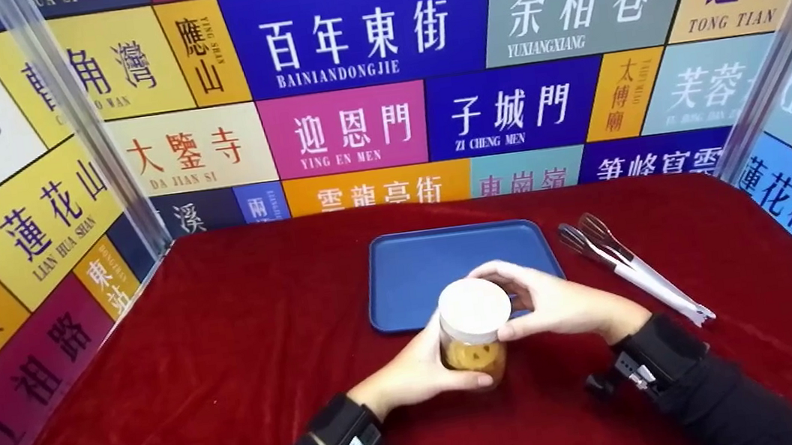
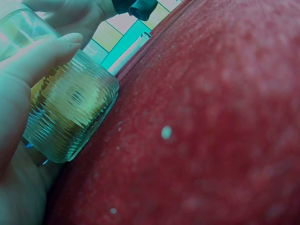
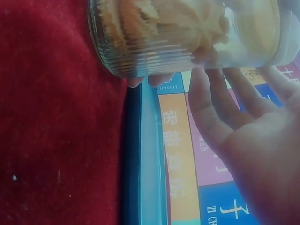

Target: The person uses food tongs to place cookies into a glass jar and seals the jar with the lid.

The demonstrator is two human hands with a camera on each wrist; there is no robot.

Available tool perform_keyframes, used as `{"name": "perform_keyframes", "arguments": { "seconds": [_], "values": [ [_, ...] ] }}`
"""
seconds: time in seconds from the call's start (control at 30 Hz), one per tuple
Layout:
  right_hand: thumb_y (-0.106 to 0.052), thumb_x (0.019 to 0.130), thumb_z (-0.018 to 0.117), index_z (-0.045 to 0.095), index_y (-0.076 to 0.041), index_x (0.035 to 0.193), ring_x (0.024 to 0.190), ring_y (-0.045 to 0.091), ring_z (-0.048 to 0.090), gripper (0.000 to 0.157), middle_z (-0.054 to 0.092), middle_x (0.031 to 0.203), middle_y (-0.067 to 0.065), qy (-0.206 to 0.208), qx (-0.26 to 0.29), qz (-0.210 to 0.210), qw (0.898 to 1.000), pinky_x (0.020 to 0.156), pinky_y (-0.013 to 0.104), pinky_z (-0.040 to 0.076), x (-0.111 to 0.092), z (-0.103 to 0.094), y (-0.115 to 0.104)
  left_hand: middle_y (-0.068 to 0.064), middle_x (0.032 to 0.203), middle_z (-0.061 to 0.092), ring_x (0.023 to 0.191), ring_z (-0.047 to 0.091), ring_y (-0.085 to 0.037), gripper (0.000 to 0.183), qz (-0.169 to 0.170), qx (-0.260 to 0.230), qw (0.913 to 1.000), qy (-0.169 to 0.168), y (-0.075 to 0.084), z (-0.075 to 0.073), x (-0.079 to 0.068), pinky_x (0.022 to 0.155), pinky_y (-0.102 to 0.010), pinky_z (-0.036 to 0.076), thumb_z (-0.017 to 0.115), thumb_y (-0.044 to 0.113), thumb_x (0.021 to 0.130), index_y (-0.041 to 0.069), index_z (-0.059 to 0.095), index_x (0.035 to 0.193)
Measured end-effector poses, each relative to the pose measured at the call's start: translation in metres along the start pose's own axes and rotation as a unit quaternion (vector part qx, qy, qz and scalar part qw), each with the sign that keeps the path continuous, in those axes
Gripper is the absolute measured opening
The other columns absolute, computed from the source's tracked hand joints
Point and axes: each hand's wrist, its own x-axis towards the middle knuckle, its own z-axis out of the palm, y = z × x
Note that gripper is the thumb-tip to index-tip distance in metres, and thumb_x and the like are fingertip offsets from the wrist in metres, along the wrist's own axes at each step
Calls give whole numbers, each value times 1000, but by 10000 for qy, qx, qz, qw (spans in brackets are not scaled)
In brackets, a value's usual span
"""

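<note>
A clear ribbed jar (image 1: 472,358) with a white lid (image 1: 475,309) stands at the front edge of the blue tray, over the red cloth. Inside it are golden-brown pieces like cookies (image 3: 180,23), some with wavy edges. My left hand (image 1: 414,370) grips the jar's body low down, with the thumb (image 2: 54,51) across its near side. At the lid is my right hand (image 1: 560,300), its thumb on the near right of the rim and its fingers bent round behind. In the right wrist view, several fingers of the right hand (image 3: 253,122) show beside the jar's upper part.
Behind the jar lies a blue tray (image 1: 445,254) on the red cloth (image 1: 251,331). To the tray's right are metal tongs (image 1: 636,268) with dark tips and pale handles. Panels with printed signs (image 1: 357,31) stand around the table's back and sides.
</note>
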Motion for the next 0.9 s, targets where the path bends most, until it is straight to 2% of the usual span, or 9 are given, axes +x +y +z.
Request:
{"name": "perform_keyframes", "arguments": {
  "seconds": [0.23,0.47,0.73,0.9],
  "values": [
    [-20,89,88,42,-2,142,128,25,59,72,59,139,16,217,-455,133,9986,108,31,52,2,5,-1,5,151,51,136,54,-13,109,23,-38,10000,-39,0,0,-1,121,-35,39,92,8,82,17,21,165],
    [-19,89,89,42,-5,142,129,26,60,73,59,140,14,239,-421,181,9987,108,32,53,2,6,-2,5,153,50,137,53,-13,110,27,-56,10000,-59,-2,-1,0,122,-34,39,92,8,83,19,21,165],
    [-27,92,86,34,-9,163,142,28,51,90,51,155,13,-159,23,62,9999,114,35,48,0,1,-2,6,151,51,137,53,-13,112,51,28,10000,-72,-3,-1,1,121,-35,39,92,10,83,20,18,166],
    [-18,96,81,39,-7,163,145,26,49,80,51,157,14,-338,338,-73,9988,116,39,47,1,0,0,6,151,51,136,53,-13,113,30,40,10000,-71,-2,-1,1,121,-35,39,92,9,82,20,17,166]
  ]
}}
